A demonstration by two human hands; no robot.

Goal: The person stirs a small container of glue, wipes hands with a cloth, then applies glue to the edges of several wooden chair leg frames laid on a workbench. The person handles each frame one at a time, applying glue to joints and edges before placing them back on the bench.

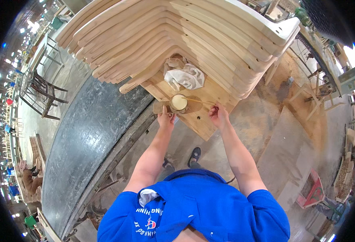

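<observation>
At far left, a dark chair frame (43, 94) is standing on the floor, and a broad dark panel (90, 129) is sloping beside the workplace. The left hand (167, 119) is lying against the near left side of a round container (179, 102) of cream-coloured liquid, next to a small tan piece (157, 107); its fingers are partly hidden, so whether they are clamping either thing cannot be told. The container is sitting close to the near left edge of a wooden board (201, 126); a push from the left hand or a tug on the stick could, in judgement, be tipping it over that edge. Beyond it, a crumpled white cloth (188, 77) is lying near enough to be soaking up any spill. A thin stick (199, 101) is reaching rightward from the container's mouth to the right hand (219, 114), whose thumb and fingers are pinching its outer end; a loose pinch could be letting it drop, and a wet tip swinging out could be dripping on the board. Behind and to the right, curved wooden parts (225, 48) are rising in a nested stack, exposed to splashes from any sudden flick.
</observation>
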